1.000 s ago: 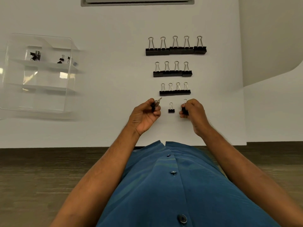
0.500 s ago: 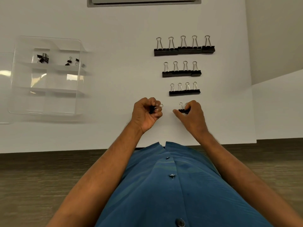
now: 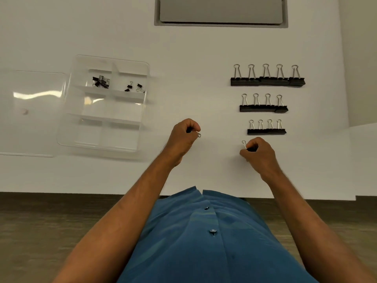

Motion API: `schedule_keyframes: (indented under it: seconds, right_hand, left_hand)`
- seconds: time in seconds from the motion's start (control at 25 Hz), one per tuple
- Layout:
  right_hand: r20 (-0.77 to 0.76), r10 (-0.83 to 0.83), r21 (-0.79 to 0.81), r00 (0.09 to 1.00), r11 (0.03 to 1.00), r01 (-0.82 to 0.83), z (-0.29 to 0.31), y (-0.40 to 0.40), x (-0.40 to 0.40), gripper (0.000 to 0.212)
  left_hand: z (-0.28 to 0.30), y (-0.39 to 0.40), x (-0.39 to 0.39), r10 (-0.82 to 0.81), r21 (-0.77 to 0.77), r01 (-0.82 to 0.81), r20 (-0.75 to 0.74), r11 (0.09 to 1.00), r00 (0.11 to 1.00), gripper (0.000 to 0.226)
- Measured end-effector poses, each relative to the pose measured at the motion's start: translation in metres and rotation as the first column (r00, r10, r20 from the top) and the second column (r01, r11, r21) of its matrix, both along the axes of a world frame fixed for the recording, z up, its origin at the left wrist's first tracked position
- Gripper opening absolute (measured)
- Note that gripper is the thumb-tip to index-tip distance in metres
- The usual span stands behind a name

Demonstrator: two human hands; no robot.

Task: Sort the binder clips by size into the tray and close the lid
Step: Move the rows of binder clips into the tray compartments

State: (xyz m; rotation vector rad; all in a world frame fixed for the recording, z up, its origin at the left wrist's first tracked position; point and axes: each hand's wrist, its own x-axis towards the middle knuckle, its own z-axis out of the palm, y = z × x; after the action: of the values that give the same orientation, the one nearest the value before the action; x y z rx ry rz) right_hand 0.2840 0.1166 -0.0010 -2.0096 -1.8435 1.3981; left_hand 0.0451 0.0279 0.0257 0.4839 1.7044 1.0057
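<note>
Peeking from curled fingers (image 3: 188, 124): small clip (image 3: 198, 135), both hands.

On the desk (image 3: 193, 78) stand three rows of binder clips: five large clips (image 3: 267, 81) in the far row, four medium clips (image 3: 263, 108) in the middle row, four smaller clips (image 3: 266, 131) in the near row. Each of the two hands, left hand (image 3: 182, 137) and right hand (image 3: 259, 154), holds one tiny clip. One clear tray (image 3: 106, 139) has two far compartments holding small clips, too tangled to count.

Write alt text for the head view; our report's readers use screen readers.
Both hands hold small binder clips above a white table: left hand, right hand. Three rows of larger clips lie to the right; a clear tray, lid open, sits left with some small clips.
</note>
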Motion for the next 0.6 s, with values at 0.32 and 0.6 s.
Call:
schedule_keyframes:
  seconds: [0.32,0.6]
  right_hand:
    - [-0.272,0.101,-0.036,0.957,0.993,-0.115,0.037,-0.017,-0.158,0.018]
    - [-0.254,0.443,0.146,0.86,0.896,-0.419,0.053,-0.03,-0.297,0.018]
  left_hand:
    - [0.015,-0.036,-0.116,0.068,0.087,-0.034,-0.43,0.996,0.9,0.031]
    - [-0.005,-0.063,-0.204,-0.092,-0.016,0.113,-0.699,0.994,0.709,0.038]
